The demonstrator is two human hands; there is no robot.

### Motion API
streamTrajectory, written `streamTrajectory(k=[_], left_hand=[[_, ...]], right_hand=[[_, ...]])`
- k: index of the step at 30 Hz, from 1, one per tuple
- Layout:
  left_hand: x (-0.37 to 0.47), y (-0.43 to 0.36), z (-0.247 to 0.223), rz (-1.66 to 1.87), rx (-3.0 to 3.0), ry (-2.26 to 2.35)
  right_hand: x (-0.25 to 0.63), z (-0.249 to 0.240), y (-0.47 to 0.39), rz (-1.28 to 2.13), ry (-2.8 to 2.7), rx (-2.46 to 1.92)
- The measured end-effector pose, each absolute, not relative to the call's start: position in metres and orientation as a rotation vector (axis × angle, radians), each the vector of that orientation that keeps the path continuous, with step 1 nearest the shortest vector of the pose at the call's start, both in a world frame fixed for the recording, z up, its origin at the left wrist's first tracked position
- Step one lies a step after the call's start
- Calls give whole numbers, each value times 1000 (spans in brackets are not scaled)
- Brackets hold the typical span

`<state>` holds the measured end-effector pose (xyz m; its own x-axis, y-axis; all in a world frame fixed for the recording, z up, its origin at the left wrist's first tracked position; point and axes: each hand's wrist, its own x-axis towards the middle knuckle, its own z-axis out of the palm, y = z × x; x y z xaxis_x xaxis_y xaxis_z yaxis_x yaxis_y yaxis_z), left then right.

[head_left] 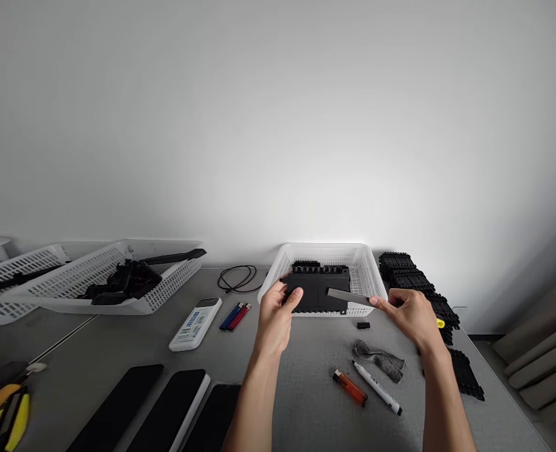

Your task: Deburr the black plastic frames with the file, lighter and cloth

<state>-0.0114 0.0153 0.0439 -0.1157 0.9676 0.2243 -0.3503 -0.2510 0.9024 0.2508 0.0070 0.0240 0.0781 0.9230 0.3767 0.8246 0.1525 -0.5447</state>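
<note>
My left hand [278,311] grips a flat black plastic panel [314,290] by its left side, thumb on the face. The panel has a scalloped upper edge and is held up in front of a white basket [374,267]. Between the thumb and fingers of my right hand [412,314] is a thin grey metal strip [349,297], perhaps a file or blade. Its far end lies over the panel's right half; whether they touch, I cannot tell. More black parts [306,264] show behind the panel in the basket.
Overlapping black panels [407,274] line the table's right side. Nearby lie an orange lighter [350,388], a marker [376,388], a grey cloth [380,361] and a small black cap [363,325]. Leftward are two lighters [235,316], a cable [237,278], a white device [196,324], phones [167,411] and baskets [118,306].
</note>
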Motion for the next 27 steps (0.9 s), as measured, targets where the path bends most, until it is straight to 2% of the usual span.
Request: streamTrajectory(k=[6,14,18,27], left_hand=[[-12,13,44,1698,1028,862],[9,3,44,1782,1238,1118],[21,-3,43,1694,1445,1153],[29,-12,47,1411,1792,1010]], right_hand=[[260,22,12,338,-1687,-1583],[214,30,6,950,-1425,-1102],[192,33,2,1244,-1400,-934],[174,29,-1,1384,-1333,-790]])
